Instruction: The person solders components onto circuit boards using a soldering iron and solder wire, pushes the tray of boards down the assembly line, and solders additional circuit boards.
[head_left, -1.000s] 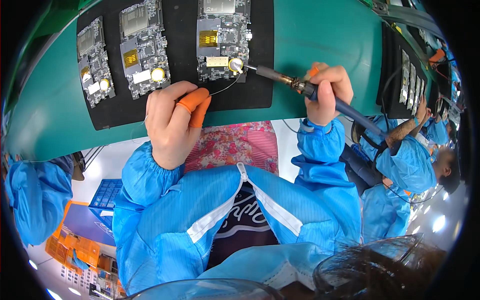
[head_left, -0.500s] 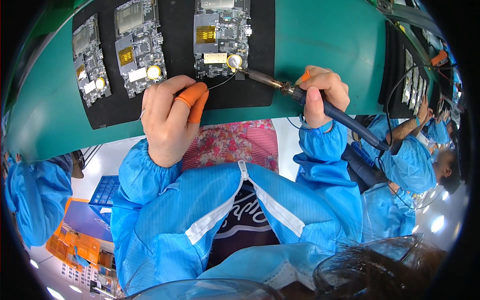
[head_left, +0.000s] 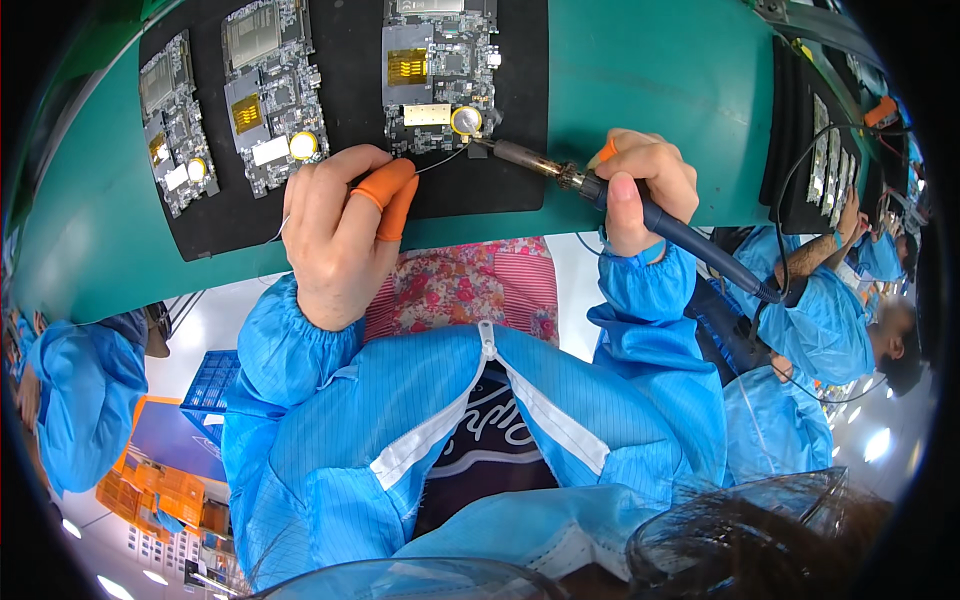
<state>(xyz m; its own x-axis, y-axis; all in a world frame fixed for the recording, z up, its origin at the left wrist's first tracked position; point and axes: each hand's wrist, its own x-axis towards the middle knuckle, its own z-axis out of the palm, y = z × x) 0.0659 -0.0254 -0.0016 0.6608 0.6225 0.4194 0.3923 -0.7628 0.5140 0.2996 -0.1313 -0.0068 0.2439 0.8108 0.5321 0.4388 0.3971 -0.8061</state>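
My right hand [head_left: 650, 185] is closed around a soldering iron [head_left: 690, 238], whose tip points left to the lower edge of a circuit board [head_left: 455, 60]. Just above that tip sits a round coin cell [head_left: 466, 121] on the board. Between the fingers of my left hand [head_left: 340, 235], two of them in orange finger cots, I pinch a thin solder wire [head_left: 440, 162]. Its end reaches the iron's tip at the board's edge; whether they touch the same pad is too small to tell. A faint wisp of smoke rises beside the coin cell.
Two more circuit boards, a middle one [head_left: 270, 90] and a left one [head_left: 178, 120], lie on the black mat [head_left: 350, 60] over the green table [head_left: 640, 70]. At right, the iron's cable [head_left: 775, 215] loops near other boards [head_left: 825, 160] and co-workers in blue smocks [head_left: 815, 310].
The boards and mat appear shifted slightly left in the picture. Both hands keep their grip on the wire and the iron, almost unmoved. Smoke shows near the coin cell.
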